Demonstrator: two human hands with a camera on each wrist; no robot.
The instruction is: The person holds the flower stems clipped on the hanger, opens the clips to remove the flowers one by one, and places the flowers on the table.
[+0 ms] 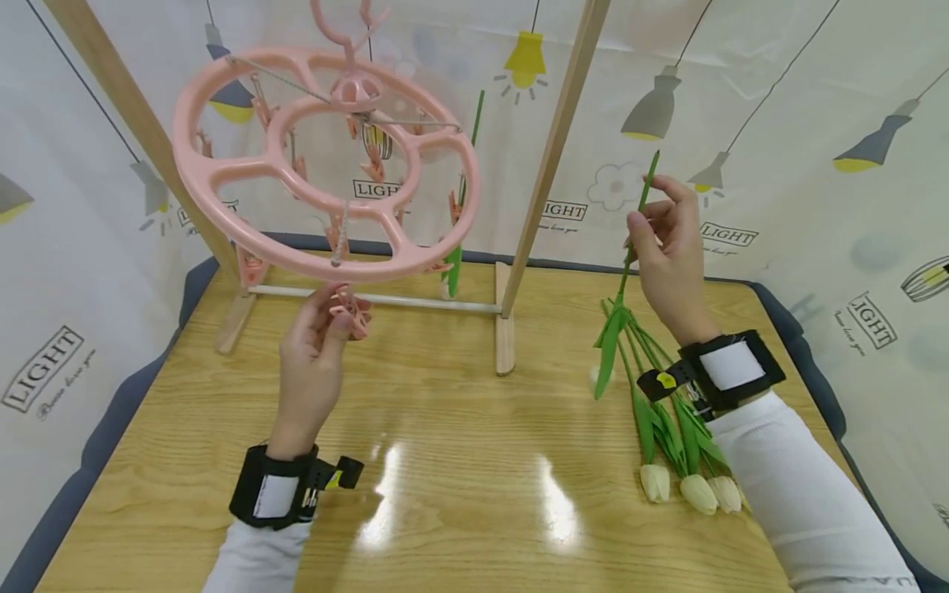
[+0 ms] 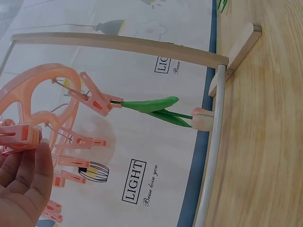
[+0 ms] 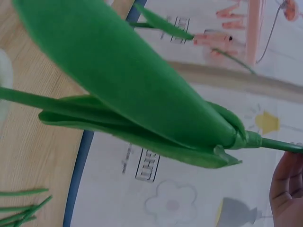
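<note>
My left hand (image 1: 311, 354) pinches a pink clothespin (image 1: 352, 313) between thumb and fingers, under the front rim of a round pink drying hanger (image 1: 289, 255). More pink clothespins dangle from that hanger. One of them (image 2: 97, 97) grips the stem of an artificial tulip (image 2: 151, 105), which hangs bloom down in the left wrist view. Over on the right, thumb and fingers of my right hand (image 1: 670, 255) pinch the stem of another artificial tulip (image 1: 611, 350) with its bloom downward. Its broad green leaves (image 3: 128, 80) fill much of the right wrist view.
Several white artificial tulips (image 1: 656, 482) lie bunched on the wooden table (image 1: 445, 461), below my right forearm. A wooden stand (image 1: 552, 156) with a white lower rod (image 1: 385, 301) surrounds the hanger. Behind is a lamp-patterned backdrop (image 1: 801, 148).
</note>
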